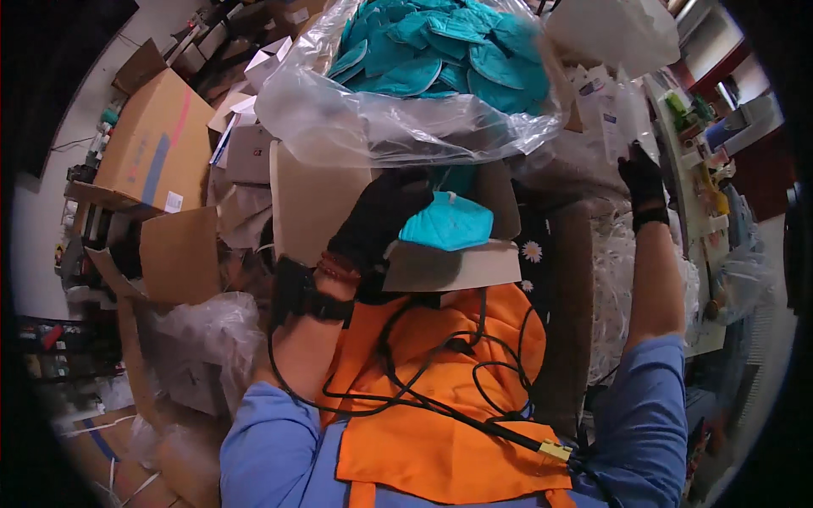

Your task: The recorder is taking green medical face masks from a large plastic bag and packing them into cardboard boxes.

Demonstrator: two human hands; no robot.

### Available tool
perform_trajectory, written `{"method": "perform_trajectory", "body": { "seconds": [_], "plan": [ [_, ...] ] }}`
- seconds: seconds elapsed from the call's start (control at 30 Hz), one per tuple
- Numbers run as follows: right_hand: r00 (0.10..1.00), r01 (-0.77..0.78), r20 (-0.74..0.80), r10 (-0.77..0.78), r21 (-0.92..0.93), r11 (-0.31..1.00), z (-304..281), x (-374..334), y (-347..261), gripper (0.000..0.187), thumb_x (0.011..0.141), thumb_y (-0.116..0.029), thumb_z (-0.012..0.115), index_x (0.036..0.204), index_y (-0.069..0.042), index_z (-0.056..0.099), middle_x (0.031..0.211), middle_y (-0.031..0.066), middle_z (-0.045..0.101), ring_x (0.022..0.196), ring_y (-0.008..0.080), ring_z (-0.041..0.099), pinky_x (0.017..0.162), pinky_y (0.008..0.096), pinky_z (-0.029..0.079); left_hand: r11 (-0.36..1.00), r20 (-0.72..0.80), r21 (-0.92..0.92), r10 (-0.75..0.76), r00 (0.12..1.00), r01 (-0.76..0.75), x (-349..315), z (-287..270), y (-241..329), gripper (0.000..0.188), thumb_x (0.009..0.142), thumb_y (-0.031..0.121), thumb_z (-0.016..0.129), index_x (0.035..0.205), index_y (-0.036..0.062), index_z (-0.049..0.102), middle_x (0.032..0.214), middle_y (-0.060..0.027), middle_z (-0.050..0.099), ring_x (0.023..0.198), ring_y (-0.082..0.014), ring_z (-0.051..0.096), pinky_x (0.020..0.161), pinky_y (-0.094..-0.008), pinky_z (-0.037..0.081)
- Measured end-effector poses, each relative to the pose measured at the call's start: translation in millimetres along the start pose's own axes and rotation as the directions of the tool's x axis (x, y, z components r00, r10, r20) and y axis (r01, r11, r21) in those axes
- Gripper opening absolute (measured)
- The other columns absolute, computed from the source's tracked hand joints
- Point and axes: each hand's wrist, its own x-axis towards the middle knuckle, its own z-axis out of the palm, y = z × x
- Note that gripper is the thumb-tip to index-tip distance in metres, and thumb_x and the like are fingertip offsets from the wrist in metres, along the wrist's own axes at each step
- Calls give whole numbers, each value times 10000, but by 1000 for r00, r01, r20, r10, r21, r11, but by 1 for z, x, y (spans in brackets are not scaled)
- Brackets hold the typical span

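Observation:
My left hand (388, 207), in a black glove, is closed at the left side of a teal folded face mask (450, 222). Its fingertips are dark and partly hidden. Below the hand and mask is a small cardboard box (453, 267) with its flaps up, and more teal shows inside at the back. Away to the right, my right hand (644, 179), also black-gloved, is raised beside white plastic packaging (603, 114). Its fingers are stretched out and apart, and I make out nothing in them. A large clear plastic bag (406, 127) full of teal masks (440, 51) lies beyond the box.
On the left stand a large brown carton (157, 140) and an open carton (182, 254) with clear plastic (216, 334). To the right is a box of white stringy material (614, 288), with a cluttered table (699, 220) past it. A black cable (406, 394) crosses my orange apron (423, 457).

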Motion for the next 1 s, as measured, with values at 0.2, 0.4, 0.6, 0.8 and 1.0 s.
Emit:
{"method": "perform_trajectory", "body": {
  "seconds": [0.2, 0.4, 0.6, 0.8, 1.0],
  "plan": [
    [962, -163, 251, 111, 848, -504, -139, -4, -172, 504, 830, -136, 636, 1311, -63, 506, 1237, 87, 561, 1122, 225, 532, 943, 368, 421, 878, 219, -384, -214, 952, 285, -10, -4, 12, 322, 848, 202, 639, 1120, 30, 641, 965, -84, 646, 838, -152, 616, 747, -293, 504],
    [966, 167, -67, -249, 899, 405, -216, -54, -235, 362, 762, -81, 607, 1122, -87, 647, 1060, 110, 645, 1079, 285, 556, 994, 382, 391, 965, 455, 182, -251, 854, 187, 19, 8, -15, 356, 860, 279, 617, 1132, 51, 642, 975, -113, 662, 868, -211, 635, 784, -320, 504],
    [972, 186, -94, -216, 871, 455, -227, -72, -241, 221, 771, -83, 605, 971, -104, 697, 1016, 93, 658, 952, 266, 608, 956, 394, 412, 562, 196, 784, 177, 965, -262, 79, 36, -39, 317, 897, 258, 553, 1135, 69, 641, 1060, -129, 661, 891, -296, 643, 811, -382, 514],
    [995, 96, -76, -58, 840, 534, -232, -79, -243, 179, 849, -229, 590, 978, -185, 707, 1064, 66, 649, 947, 292, 603, 830, 413, 467, 420, 386, 836, 7, 922, -353, 117, 55, -59, 316, 897, 249, 559, 1144, 66, 634, 1048, -126, 666, 897, -287, 647, 818, -375, 513],
    [999, 19, -1, -36, 869, 495, -240, -76, -245, 200, 832, -199, 643, 1005, -110, 685, 1056, 93, 644, 990, 289, 598, 894, 410, 453, 422, 483, 788, 31, 875, -449, 107, 49, -33, 316, 898, 240, 565, 1153, 64, 626, 1035, -124, 672, 902, -278, 650, 825, -369, 513]
  ]
}}
